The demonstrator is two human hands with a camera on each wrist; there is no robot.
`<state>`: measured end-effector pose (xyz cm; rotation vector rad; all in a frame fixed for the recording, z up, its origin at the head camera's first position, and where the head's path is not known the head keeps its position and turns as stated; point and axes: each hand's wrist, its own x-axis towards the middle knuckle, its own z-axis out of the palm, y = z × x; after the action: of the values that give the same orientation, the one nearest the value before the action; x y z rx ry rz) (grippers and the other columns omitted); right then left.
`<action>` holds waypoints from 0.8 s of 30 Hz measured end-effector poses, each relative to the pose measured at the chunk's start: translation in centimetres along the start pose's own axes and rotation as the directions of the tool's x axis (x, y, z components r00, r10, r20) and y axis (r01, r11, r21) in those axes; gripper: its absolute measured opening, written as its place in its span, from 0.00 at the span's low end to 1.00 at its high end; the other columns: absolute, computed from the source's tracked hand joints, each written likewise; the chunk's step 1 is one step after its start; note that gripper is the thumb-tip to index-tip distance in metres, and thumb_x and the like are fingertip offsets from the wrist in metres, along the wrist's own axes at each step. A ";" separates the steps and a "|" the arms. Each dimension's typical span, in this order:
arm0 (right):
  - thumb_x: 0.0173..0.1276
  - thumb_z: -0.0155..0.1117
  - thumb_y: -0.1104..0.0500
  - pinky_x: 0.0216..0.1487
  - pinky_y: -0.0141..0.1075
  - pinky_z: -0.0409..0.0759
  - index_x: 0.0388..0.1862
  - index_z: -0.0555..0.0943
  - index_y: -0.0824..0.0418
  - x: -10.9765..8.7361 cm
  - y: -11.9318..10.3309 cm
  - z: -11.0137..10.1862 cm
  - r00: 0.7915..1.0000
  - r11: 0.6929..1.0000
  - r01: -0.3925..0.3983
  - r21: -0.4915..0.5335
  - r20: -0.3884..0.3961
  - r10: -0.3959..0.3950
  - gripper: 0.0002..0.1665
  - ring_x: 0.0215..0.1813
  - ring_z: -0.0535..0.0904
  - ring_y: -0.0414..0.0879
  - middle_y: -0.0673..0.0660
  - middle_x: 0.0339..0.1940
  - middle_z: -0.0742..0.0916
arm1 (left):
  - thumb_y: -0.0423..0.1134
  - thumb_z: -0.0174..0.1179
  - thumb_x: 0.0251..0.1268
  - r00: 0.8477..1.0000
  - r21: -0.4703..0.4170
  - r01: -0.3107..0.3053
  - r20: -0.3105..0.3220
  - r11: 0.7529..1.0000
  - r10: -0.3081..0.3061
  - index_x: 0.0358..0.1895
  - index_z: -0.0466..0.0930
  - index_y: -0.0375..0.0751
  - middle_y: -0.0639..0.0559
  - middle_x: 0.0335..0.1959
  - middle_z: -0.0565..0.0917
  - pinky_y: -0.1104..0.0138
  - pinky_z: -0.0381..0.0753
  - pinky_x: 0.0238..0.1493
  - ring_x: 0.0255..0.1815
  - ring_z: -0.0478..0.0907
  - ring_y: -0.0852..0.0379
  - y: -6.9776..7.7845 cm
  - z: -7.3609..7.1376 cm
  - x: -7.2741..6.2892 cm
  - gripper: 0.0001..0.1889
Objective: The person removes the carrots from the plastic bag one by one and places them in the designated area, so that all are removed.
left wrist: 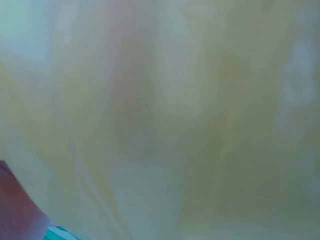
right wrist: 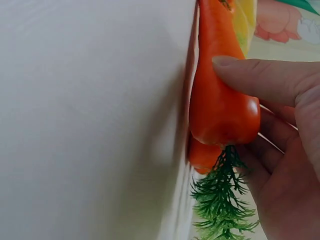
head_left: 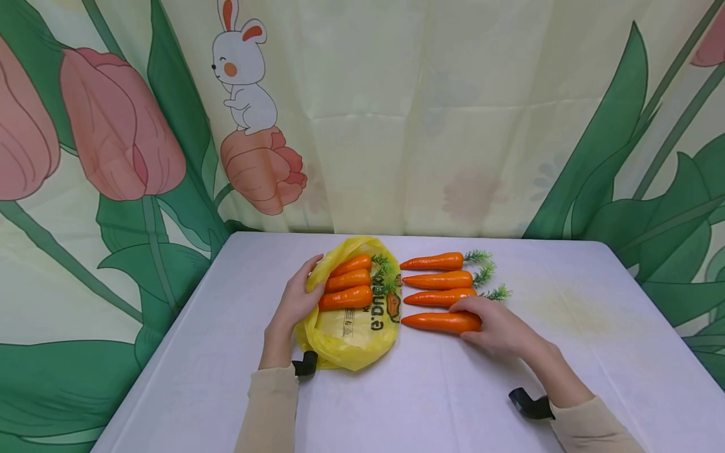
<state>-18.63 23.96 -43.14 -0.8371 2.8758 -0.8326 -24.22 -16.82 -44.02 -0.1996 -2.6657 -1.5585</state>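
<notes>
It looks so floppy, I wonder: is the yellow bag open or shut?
Open: the bag gapes in the head view, three carrots visible inside, its edge held by the left hand.

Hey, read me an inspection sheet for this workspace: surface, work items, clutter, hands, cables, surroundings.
Surface: pale tablecloth, faint yellowish patch on its right side.
Work items: three carrots in the open yellow bag; four more carrots in a row to its right, tips toward the bag.
Clutter: nothing seen.
Left hand: holds the bag's left edge.
Right hand: pinches the row's nearest carrot.
Cables: nothing seen; a small black device at each wrist.
Surroundings: curtain behind, printed with tulips and a rabbit.
</notes>
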 end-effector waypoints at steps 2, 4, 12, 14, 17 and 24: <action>0.59 0.77 0.65 0.59 0.55 0.75 0.53 0.83 0.57 -0.1 0.0 0.2 1.000 1.000 -0.002 0.001 0.004 0.002 0.23 0.56 0.79 0.54 0.52 0.52 0.84 | 0.33 0.56 0.72 1.000 0.003 -0.002 0.000 1.000 0.002 0.77 0.63 0.49 0.42 0.71 0.70 0.47 0.70 0.66 0.67 0.70 0.43 0.0 0.0 0.0 0.32; 0.59 0.77 0.64 0.59 0.55 0.76 0.53 0.83 0.57 -0.2 0.1 0.4 1.000 1.000 -0.004 -0.002 -0.001 0.004 0.23 0.55 0.79 0.54 0.52 0.52 0.84 | 0.33 0.56 0.72 1.000 0.005 0.000 0.000 1.000 0.000 0.77 0.63 0.50 0.43 0.71 0.70 0.47 0.70 0.67 0.67 0.70 0.43 -0.1 0.0 0.0 0.31; 0.58 0.77 0.64 0.60 0.57 0.75 0.53 0.84 0.58 -0.7 0.1 0.4 0.999 0.999 -0.032 -0.019 -0.044 0.031 0.23 0.58 0.78 0.57 0.54 0.53 0.84 | 0.34 0.56 0.72 1.000 0.004 0.013 0.002 1.000 -0.013 0.77 0.63 0.52 0.43 0.72 0.69 0.47 0.68 0.68 0.68 0.69 0.43 0.1 -0.1 0.0 0.32; 0.57 0.77 0.64 0.61 0.57 0.75 0.52 0.84 0.58 -0.9 0.2 0.3 0.998 0.999 -0.041 -0.023 -0.055 0.040 0.23 0.58 0.78 0.58 0.54 0.53 0.84 | 0.34 0.56 0.72 1.000 0.006 0.013 0.005 1.000 -0.013 0.77 0.62 0.51 0.43 0.72 0.69 0.47 0.68 0.68 0.68 0.68 0.43 0.1 -0.1 -0.1 0.32; 0.57 0.78 0.65 0.60 0.57 0.75 0.51 0.84 0.57 -1.0 0.2 0.2 0.997 0.999 -0.040 -0.033 -0.074 0.037 0.22 0.58 0.77 0.59 0.55 0.53 0.84 | 0.34 0.56 0.72 1.000 0.010 0.011 0.008 1.000 -0.011 0.78 0.61 0.49 0.43 0.72 0.69 0.47 0.67 0.68 0.68 0.68 0.43 0.1 -0.1 -0.1 0.32; 0.57 0.77 0.65 0.62 0.61 0.72 0.51 0.84 0.59 -1.2 0.4 0.1 0.993 0.994 -0.080 -0.074 -0.095 0.073 0.22 0.61 0.76 0.63 0.60 0.55 0.84 | 0.33 0.56 0.72 1.000 0.010 0.009 0.010 1.000 -0.009 0.78 0.61 0.48 0.43 0.71 0.69 0.46 0.67 0.68 0.68 0.69 0.43 0.0 -0.1 0.0 0.32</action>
<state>-17.78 24.84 -43.54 -0.7079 3.0165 -0.7765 -24.24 -16.92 -43.95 -0.1957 -2.6861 -1.5502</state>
